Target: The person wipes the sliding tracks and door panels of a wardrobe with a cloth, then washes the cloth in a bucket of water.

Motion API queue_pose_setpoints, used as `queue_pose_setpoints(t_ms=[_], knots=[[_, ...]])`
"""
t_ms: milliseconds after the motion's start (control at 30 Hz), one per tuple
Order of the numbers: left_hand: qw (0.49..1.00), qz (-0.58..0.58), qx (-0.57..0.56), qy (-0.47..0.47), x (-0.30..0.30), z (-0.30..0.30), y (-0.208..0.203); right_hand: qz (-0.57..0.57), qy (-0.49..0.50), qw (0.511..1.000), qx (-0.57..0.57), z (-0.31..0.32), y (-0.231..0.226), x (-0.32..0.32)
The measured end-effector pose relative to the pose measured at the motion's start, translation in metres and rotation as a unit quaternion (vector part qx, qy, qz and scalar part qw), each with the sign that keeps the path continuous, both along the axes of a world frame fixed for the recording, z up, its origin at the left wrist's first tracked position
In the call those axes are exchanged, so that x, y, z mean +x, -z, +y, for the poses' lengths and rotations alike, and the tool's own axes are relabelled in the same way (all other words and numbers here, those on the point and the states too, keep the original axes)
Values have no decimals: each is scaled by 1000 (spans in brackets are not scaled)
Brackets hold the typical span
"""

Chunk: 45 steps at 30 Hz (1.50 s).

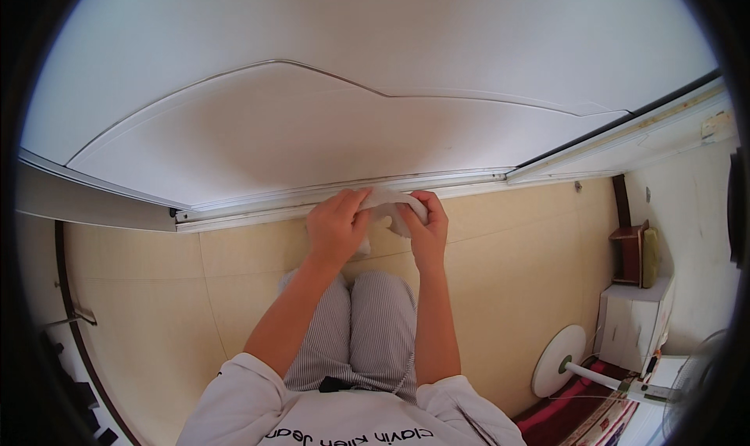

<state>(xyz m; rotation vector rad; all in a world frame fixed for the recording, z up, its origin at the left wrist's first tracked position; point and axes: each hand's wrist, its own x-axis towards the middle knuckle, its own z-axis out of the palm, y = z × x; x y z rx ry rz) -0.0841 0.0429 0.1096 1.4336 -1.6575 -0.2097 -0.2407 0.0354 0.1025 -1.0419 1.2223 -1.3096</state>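
A whitish cloth (384, 197) is bunched between my two hands, in front of my striped trousers. My left hand (337, 226) grips its left end with the fingers closed. At the other end my right hand (428, 226) pinches it, thumb pressed toward the fingers. Between the hands the cloth curves in an arch, and a loose part hangs below. Just beyond it runs the white bottom rail (297, 204) of a large white sliding door panel (328, 133). Whether the cloth touches the rail I cannot tell.
Around my legs spreads a beige floor (516, 274). On the right are a standing fan's round white base (561, 362), a white cabinet (631, 321) with a dark red box (627, 255) behind it, and a red patterned cloth (566, 407). A dark strip (74, 313) edges the floor at left.
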Motion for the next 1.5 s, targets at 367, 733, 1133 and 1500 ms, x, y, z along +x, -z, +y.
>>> queue_pose_setpoints(t_ms=[367,733,1133,1500], knots=[[984,-50,-171,16,3,-22,6,-62,23,997,30,-12,5,18],[994,-51,-71,64,-2,-23,10,150,-42,970,-187,5,-11,21],[995,-61,-18,71,0,-22,15,285,-84,929,-223,2,-1,26],[876,433,200,-76,2,-29,34,52,37,996,-55,-23,22,37]])
